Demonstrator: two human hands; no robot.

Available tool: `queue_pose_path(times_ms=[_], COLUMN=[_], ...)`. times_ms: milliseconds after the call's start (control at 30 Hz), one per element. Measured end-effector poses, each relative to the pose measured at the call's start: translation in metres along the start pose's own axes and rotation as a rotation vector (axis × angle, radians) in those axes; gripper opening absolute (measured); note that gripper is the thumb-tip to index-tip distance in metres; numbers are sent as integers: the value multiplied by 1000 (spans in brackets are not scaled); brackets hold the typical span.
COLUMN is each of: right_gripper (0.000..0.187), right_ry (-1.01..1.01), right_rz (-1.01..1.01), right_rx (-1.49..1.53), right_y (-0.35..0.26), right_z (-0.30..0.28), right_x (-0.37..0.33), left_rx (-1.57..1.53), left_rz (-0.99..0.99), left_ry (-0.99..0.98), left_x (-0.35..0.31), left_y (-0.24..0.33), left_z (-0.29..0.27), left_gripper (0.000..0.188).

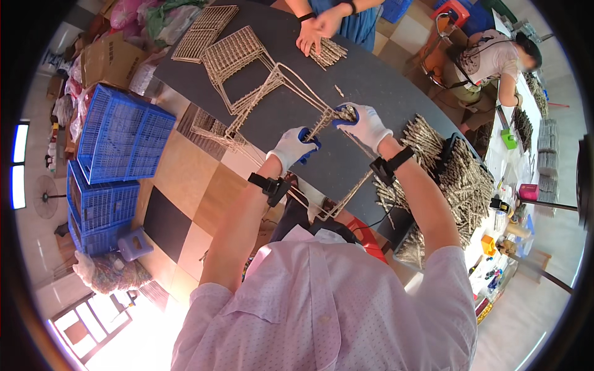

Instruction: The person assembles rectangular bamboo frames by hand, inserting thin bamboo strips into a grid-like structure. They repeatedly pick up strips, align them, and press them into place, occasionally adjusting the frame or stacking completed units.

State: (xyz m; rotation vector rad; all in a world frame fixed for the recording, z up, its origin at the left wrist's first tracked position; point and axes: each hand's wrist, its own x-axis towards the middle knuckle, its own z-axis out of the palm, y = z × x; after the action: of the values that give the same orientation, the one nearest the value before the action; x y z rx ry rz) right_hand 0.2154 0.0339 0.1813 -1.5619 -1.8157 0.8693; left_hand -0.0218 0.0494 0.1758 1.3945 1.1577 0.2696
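Note:
My left hand (pixel 293 148), in a white glove with blue fingers, is closed around part of a tan frame (pixel 324 116) made of thin rods. A short twisted strip runs along the frame beside those fingers. My right hand (pixel 369 127), gloved alike, grips a small bunch of twisted strips (pixel 347 113) just across the frame's bar. The frame stands tilted over the near table edge, its lower end close to my body. Past it on the dark table (pixel 396 93), a similar piece with a slatted panel (pixel 235 54) rests on its side. My fingertips are partly hidden.
Heaps of twisted strips (pixel 461 185) lie at the right, by my right forearm. Opposite, another person's hands (pixel 318 31) touch a strip pile (pixel 328 54). A slatted panel (pixel 204 31) lies far left. Blue crates (pixel 124 136) stand left; a coworker (pixel 492 62) bends at the white table.

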Motion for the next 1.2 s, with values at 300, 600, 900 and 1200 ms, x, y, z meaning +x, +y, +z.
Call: queue_pose_path(times_ms=[300, 600, 900, 1200], right_gripper=[29, 30, 64, 51], right_ry=[197, 465, -27, -53], right_rz=[-116, 97, 573, 651], right_rx=[233, 536, -614, -904], right_y=[-5, 22, 142, 128], right_z=[-13, -143, -110, -107], right_x=[-5, -47, -125, -140], left_rx=[-141, -364, -339, -429], left_rz=[-88, -77, -57, -37], left_ry=[-17, 103, 316, 482], left_x=[6, -10, -36, -69], left_y=[-2, -50, -71, -82], left_z=[-1, -39, -64, -68], left_gripper=[19, 16, 16, 11])
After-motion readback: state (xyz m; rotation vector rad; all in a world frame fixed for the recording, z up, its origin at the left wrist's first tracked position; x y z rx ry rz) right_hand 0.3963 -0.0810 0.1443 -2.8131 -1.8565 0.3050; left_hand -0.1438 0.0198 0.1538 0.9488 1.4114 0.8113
